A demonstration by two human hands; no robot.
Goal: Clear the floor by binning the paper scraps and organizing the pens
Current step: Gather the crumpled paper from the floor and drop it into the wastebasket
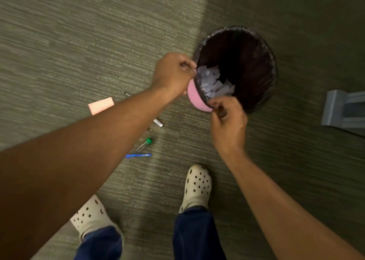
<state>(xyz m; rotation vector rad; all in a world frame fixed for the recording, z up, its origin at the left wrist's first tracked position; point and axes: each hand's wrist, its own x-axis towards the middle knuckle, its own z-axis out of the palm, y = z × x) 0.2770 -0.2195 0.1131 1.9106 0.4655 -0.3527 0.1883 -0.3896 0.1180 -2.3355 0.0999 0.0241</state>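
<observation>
White paper scraps (212,81) lie heaped on a pink sheet (194,96) that both hands hold tilted over the near rim of a round black bin (256,48), so the pile sits just inside its mouth. The left hand (173,74) has its fingers pinched together on the sheet's upper edge; the right hand (229,119) pinches the lower edge, fingers closed on the paper. The bin is lined with a glossy dark bag gathered over the rim, and its inside is deep in shadow.

It stands on a green-grey carpet (79,32) with a fine ribbed weave, lit on the left and darker on the right. On the carpet beside the left forearm lie a second pink slip (101,105), flat and rectangular, and scattered pens: a silver-capped marker (158,122), a green-capped pen (145,143) and a blue pen (138,155); more are partly hidden under the arm. A grey moulded object (343,111) sits at the right edge. Two cream perforated clogs (197,186) and dark blue trouser legs show below.
</observation>
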